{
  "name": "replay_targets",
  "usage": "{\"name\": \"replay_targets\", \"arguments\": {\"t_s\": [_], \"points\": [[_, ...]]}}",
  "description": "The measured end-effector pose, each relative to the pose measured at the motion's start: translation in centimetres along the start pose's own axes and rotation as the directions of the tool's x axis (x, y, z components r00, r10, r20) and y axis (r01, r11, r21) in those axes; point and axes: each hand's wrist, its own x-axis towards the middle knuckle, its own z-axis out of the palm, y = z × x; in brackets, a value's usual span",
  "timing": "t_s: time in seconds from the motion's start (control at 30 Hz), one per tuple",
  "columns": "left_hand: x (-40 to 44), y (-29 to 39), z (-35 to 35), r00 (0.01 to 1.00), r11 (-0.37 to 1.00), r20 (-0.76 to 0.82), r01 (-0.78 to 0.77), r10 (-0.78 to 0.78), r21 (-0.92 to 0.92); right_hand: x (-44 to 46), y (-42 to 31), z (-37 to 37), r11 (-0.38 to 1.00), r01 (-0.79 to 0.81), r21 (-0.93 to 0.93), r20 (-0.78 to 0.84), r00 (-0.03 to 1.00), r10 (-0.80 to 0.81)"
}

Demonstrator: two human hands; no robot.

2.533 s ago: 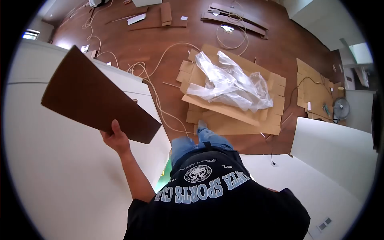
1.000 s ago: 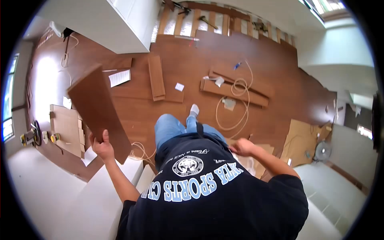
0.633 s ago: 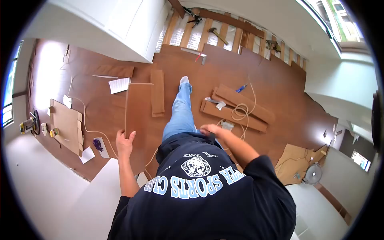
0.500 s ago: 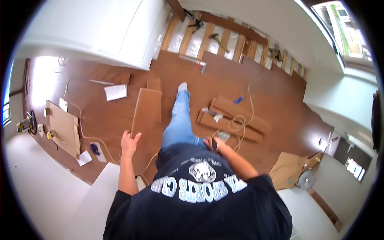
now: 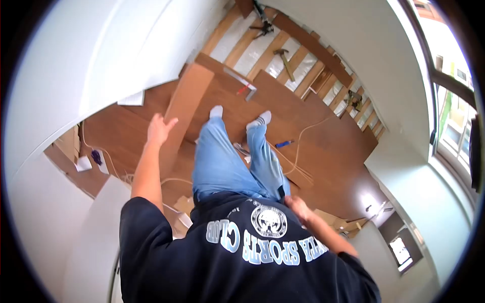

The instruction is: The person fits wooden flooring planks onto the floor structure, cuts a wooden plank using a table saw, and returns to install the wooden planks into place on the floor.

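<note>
On the left, my left hand (image 5: 159, 130) grips the edge of a long brown board (image 5: 185, 107), its thumb lying over the near face. The board slants upward, its far end near the joists. My right hand (image 5: 298, 206) is at my right hip with its fingers curled, beside a small dark strap (image 5: 282, 192); what it holds is too small to tell. Beyond my feet, a metal square (image 5: 241, 82) and a red marker (image 5: 243, 90) lie on the brown floor (image 5: 333, 146).
Wooden joists (image 5: 262, 54) over silvery sheeting carry a hammer (image 5: 286, 64) and a black clamp (image 5: 264, 28). A blue tool (image 5: 284, 144) and a pale hose (image 5: 299, 146) lie right of my feet. White cabinets (image 5: 126, 50) stand left, a window (image 5: 452, 111) right.
I have stepped towards the joists and both feet now show. The board, still in my left hand, has swung from the left to point at the joists. My right hand has come into view at my hip.
</note>
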Motion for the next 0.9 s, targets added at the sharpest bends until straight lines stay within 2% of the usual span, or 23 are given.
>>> {"name": "replay_targets", "arguments": {"t_s": [0.03, 0.07, 0.13, 0.17, 0.2, 0.27, 0.3, 0.33, 0.37, 0.4, 0.47, 0.53, 0.57, 0.6, 0.67, 0.73, 0.8, 0.9], "points": [[2.2, -0.2, 1.8, 1.000, 0.997, 0.008, 0.022, -0.021, -0.078, -1.6, -6.6, 0.1, 0.939, -0.260, 0.223, 0.077, 0.965, 0.249], [3.6, -0.1, 4.0, 0.999, 0.995, 0.008, 0.051, -0.051, -0.089, 0.7, -8.0, -1.2, 0.956, -0.283, 0.077, 0.057, 0.959, 0.279], [9.5, 0.1, 8.1, 0.999, 0.988, 0.009, -0.031, 0.032, -0.151, 10.0, -6.1, -5.1, 0.954, -0.066, -0.293, 0.124, 0.987, 0.107], [12.0, 0.1, 10.9, 0.999, 0.988, 0.022, -0.020, 0.023, -0.150, 13.3, -8.1, -6.6, 0.949, -0.129, -0.289, 0.232, 0.952, 0.201], [13.8, -0.4, 14.0, 0.998, 0.983, 0.057, 0.011, -0.001, -0.181, 19.1, -7.8, -9.6, 0.787, 0.329, -0.522, 0.448, 0.891, -0.075], [20.3, -1.7, 20.4, 0.994, 0.971, 0.109, 0.056, -0.031, -0.234, 28.3, -17.1, -11.1, 0.763, 0.058, -0.643, 0.299, 0.937, 0.182], [22.9, -2.4, 23.4, 0.992, 0.970, 0.121, 0.068, -0.041, -0.235, 36.5, -17.0, -13.3, 0.435, 0.426, -0.793, 0.320, 0.899, -0.298], [24.9, -3.0, 26.4, 0.987, 0.966, 0.155, 0.083, -0.046, -0.246, 42.9, -20.2, -14.1, 0.309, 0.465, -0.830, 0.261, 0.812, -0.522], [26.9, -3.6, 29.7, 0.982, 0.961, 0.182, 0.097, -0.050, -0.259, 48.3, -24.5, -13.9, 0.216, 0.343, -0.914, 0.188, 0.830, -0.524], [28.6, -4.6, 33.0, 0.980, 0.958, 0.187, 0.111, -0.062, -0.265, 52.8, -28.7, -12.9, 0.124, 0.322, -0.938, 0.145, 0.695, -0.705], [30.8, -7.3, 38.5, 0.969, 0.957, 0.243, 0.118, -0.052, -0.266, 66.4, -31.3, -13.7, -0.165, 0.199, -0.966, 0.248, 0.535, -0.807], [31.8, -9.5, 43.4, 0.970, 0.940, 0.226, 0.157, -0.090, -0.303, 73.8, -34.9, -12.3, -0.245, 0.161, -0.956, 0.293, 0.502, -0.814], [31.9, -10.0, 44.9, 0.968, 0.909, 0.241, 0.161, -0.070, -0.384, 76.6, -35.6, -11.8, -0.300, 0.118, -0.947, 0.319, 0.479, -0.818], [31.8, -10.4, 46.3, 0.967, 0.870, 0.250, 0.165, -0.050, -0.465, 78.8, -36.1, -11.6, -0.323, 0.122, -0.939, 0.341, 0.471, -0.814], [32.1, -11.7, 49.2, 0.969, 0.857, 0.240, 0.167, -0.052, -0.488, 82.6, -37.2, -11.2, -0.288, 0.127, -0.949, 0.308, 0.558, -0.771], [31.7, -12.3, 51.8, 0.967, 0.831, 0.247, 0.181, -0.055, -0.526, 84.2, -37.3, -11.5, -0.366, 0.090, -0.926, 0.353, 0.549, -0.758], [31.7, -12.4, 53.3, 0.961, 0.824, 0.258, 0.225, -0.100, -0.519, 84.8, -37.8, -12.1, -0.372, 0.108, -0.922, 0.363, 0.575, -0.733], [32.0, -12.3, 54.6, 0.956, 0.819, 0.265, 0.251, -0.126, -0.515, 86.2, -37.7, -13.4, -0.498, 0.090, -0.863, 0.461, 0.544, -0.701]]}}
